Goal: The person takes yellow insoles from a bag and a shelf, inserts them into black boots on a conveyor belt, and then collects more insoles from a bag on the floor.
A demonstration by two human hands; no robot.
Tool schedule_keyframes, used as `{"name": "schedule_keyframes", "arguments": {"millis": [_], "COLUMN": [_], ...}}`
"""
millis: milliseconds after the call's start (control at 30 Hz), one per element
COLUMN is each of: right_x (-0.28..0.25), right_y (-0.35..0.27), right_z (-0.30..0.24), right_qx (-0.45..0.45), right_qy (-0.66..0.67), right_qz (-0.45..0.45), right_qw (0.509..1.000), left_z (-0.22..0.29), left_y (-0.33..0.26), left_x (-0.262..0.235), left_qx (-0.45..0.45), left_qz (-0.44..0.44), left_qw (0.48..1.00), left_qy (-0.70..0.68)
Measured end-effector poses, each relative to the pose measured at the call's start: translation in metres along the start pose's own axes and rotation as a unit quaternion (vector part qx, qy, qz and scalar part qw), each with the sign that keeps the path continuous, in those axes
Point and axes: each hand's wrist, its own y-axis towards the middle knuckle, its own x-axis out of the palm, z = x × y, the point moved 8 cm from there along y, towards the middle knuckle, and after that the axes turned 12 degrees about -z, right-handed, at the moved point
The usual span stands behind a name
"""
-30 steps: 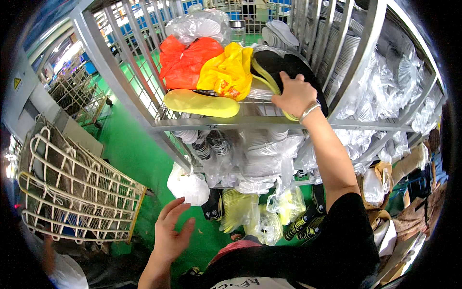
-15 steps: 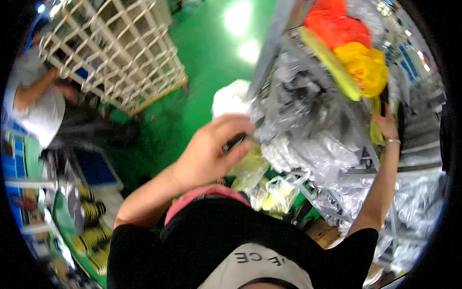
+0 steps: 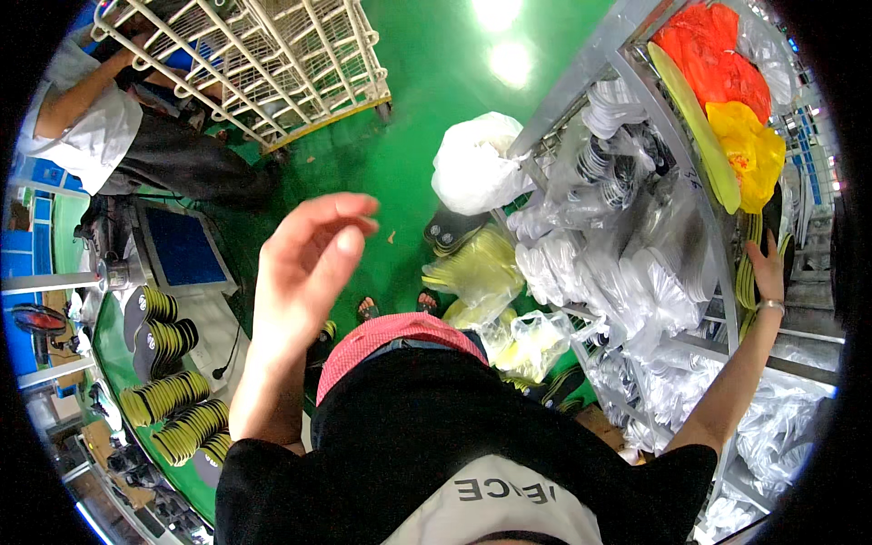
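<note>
My left hand [image 3: 311, 263] is raised over the green floor in front of me, its fingers loosely curved and apart from the thumb, with nothing in it. Far to the right, my right arm is stretched out over the rack. There my right hand [image 3: 767, 272] lies with spread fingers against a row of yellow-and-black insoles [image 3: 747, 277]; whether it grips any is hard to see. Just beyond that hand are a yellow plastic bag [image 3: 749, 168], an orange-red bag [image 3: 713, 59] and a long yellow-green strip [image 3: 695, 127] along the rack's edge.
A metal rack [image 3: 627, 50] holds clear-bagged insoles [image 3: 627, 245]. On the floor lie a white bag [image 3: 481, 163] and bagged yellow insoles [image 3: 477, 268]. A wire cart [image 3: 309, 64] stands ahead left, near another person [image 3: 91, 127]. Insole stacks [image 3: 163, 400] cover a green bench at left.
My left hand has moved left, away from the rack, and its fingers have opened. The view has shifted, so the rack sits farther right. My right hand remains at the insoles.
</note>
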Motion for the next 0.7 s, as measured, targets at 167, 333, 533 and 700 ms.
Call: {"name": "schedule_keyframes", "arguments": {"millis": [167,333,533,700], "right_x": [-0.063,-0.052,-0.053,-0.050], "right_y": [-0.130,-0.263,-0.286,-0.259], "right_z": [-0.093,-0.227,-0.234,-0.280], "right_qx": [-0.195,-0.664,-0.750,-0.715], "right_qy": [0.243,0.409,0.557,0.547], "right_qz": [0.215,0.041,-0.017,0.038], "right_qw": [0.925,0.624,0.356,0.435], "left_z": [0.128,0.156,0.142,0.111], "left_y": [-0.039,-0.031,-0.024,0.009], "left_x": [0.035,0.055,0.050,0.022], "left_qx": [0.379,0.391,0.380,0.275], "left_qz": [-0.108,-0.354,-0.306,-0.393], "left_qw": [0.911,0.842,0.869,0.873], "left_qy": [-0.126,-0.117,-0.083,-0.086]}}
